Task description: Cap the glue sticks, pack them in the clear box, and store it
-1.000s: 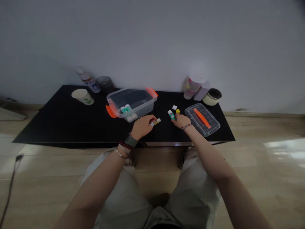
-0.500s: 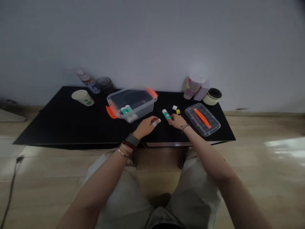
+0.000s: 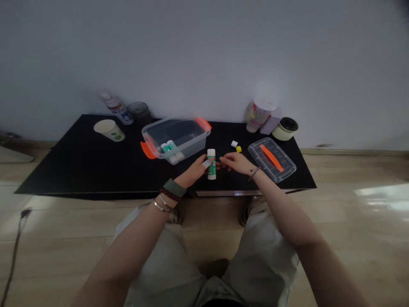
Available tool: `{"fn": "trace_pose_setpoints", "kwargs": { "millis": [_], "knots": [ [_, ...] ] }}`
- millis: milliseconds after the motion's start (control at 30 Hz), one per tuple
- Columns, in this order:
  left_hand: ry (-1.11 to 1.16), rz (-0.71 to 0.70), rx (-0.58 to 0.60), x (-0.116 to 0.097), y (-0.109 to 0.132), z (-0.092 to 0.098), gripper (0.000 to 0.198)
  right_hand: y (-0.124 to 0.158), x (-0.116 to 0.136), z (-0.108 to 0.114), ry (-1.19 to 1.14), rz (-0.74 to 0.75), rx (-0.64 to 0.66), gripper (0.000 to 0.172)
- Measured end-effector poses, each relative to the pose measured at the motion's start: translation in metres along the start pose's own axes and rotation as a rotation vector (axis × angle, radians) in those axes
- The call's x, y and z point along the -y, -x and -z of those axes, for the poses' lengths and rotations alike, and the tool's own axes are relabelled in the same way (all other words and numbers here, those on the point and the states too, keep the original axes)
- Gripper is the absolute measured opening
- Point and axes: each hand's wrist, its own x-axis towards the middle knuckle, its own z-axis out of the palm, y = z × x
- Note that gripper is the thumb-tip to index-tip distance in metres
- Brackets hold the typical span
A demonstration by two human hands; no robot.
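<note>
A green-and-white glue stick (image 3: 211, 170) stands upright in my left hand (image 3: 193, 171), whose thumb lies across its front. On that thumb shows a small white patch, too small to make out. My right hand (image 3: 236, 163) hovers just right of the glue stick, fingers bent and apart, with nothing visible in them. Left of my hands, a clear plastic box (image 3: 194, 147) with orange clips holds glue sticks (image 3: 171, 147) lying on their sides. Beyond my right hand lie a small white block (image 3: 234, 144) and a small yellow block (image 3: 238, 149).
On the black table (image 3: 79, 170), the clear lid (image 3: 260, 155) with its orange handle (image 3: 271, 158) lies at right. Behind it stand a lidded cream pot (image 3: 283, 133) and a patterned cup (image 3: 255, 119). A paper cup (image 3: 110, 130), spray can (image 3: 118, 110) and dark jar (image 3: 139, 113) stand at left.
The glue stick has passed from my right hand to my left and now stands upright instead of tilted. My right hand has let go and shifted slightly left.
</note>
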Motion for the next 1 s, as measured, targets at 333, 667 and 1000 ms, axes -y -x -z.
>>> {"fn": "trace_pose_setpoints", "kwargs": {
  "millis": [333,667,1000],
  "knots": [
    [0.014,-0.028,-0.059,-0.005,0.010,-0.001,0.035,-0.042,-0.058,0.022,0.789,-0.210,-0.470,0.042],
    [-0.092,-0.067,-0.088,-0.010,0.013,0.005,0.037,-0.074,-0.056,-0.001,0.918,-0.094,-0.348,0.040],
    [-0.089,-0.082,-0.073,-0.017,0.021,0.008,0.035,-0.065,-0.043,0.010,0.861,-0.131,-0.425,0.041]
  ]
}}
